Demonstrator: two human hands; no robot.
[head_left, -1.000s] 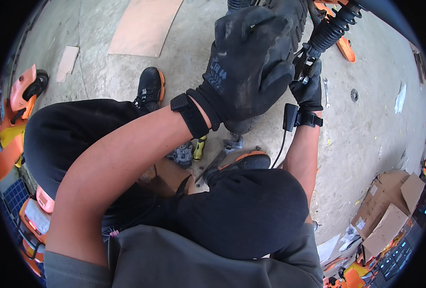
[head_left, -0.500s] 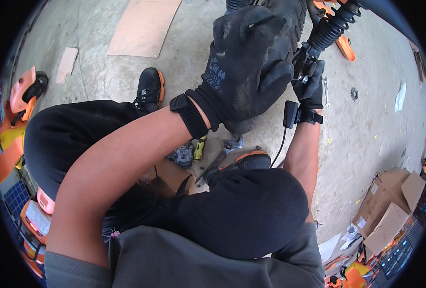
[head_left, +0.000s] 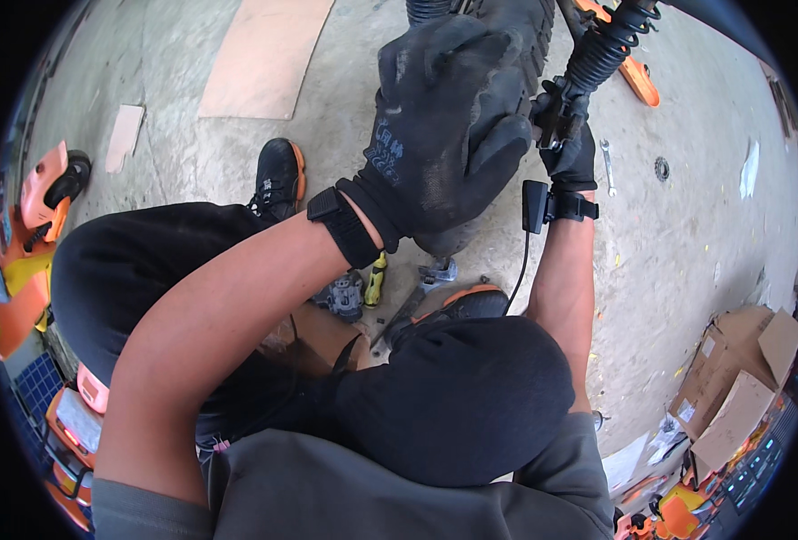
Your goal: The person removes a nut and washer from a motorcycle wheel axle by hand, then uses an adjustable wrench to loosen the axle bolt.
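My left hand point(head_left: 448, 130), in a black work glove, is curled over a black knobbed tyre point(head_left: 543, 27) at the top of the view. Its fingers bend round the tyre side, and the palm hides much of the wheel. To the right, my gloved right hand point(head_left: 572, 153) closes around the lower end of a black coil-spring shock absorber point(head_left: 601, 58). Dark metal fittings show between its fingers; their exact shape is hard to make out. A black strap with a small box point(head_left: 535, 206) and a cable sits at my right wrist.
An open-end wrench point(head_left: 607, 166) and a dark toothed ring point(head_left: 661, 169) lie on the concrete at right. Between my feet are a yellow-green handled tool point(head_left: 375, 281), a grey power tool point(head_left: 343, 295) and an adjustable wrench point(head_left: 435, 272). An open cardboard box point(head_left: 714, 396) stands lower right; orange scooter parts point(head_left: 35, 261) stand left.
The view has shifted slightly, so the wheel and both hands appear a little further left. My right hand's fingers have moved around the fittings at the shock absorber's lower end.
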